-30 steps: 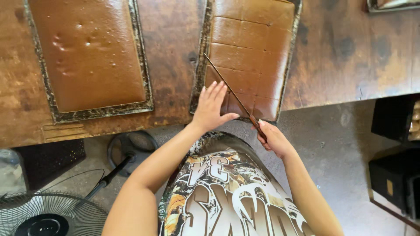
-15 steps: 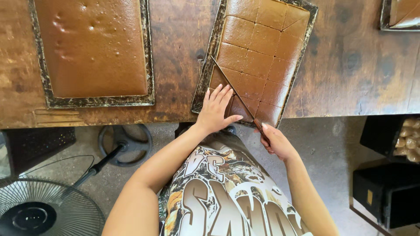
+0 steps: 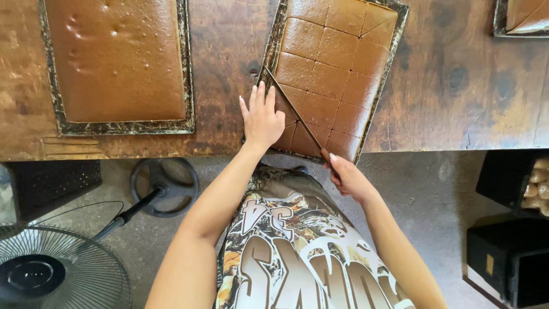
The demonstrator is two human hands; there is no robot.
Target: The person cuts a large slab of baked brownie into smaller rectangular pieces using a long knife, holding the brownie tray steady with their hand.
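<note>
Head view shows us at a worn wooden surface [image 3: 229, 68], where a dark tray [image 3: 274, 40] holds a brown slab cake [image 3: 337, 63] scored into squares. Our left hand [image 3: 262, 117], open and flat, presses the tray's near corner. Our right hand [image 3: 349, 180] is closed around the handle of a long knife [image 3: 294, 111] lying slantwise across the near rows. To cut well, we judge: keep the tray pinned, fingers clear of the blade, and draw steadily along the line.
</note>
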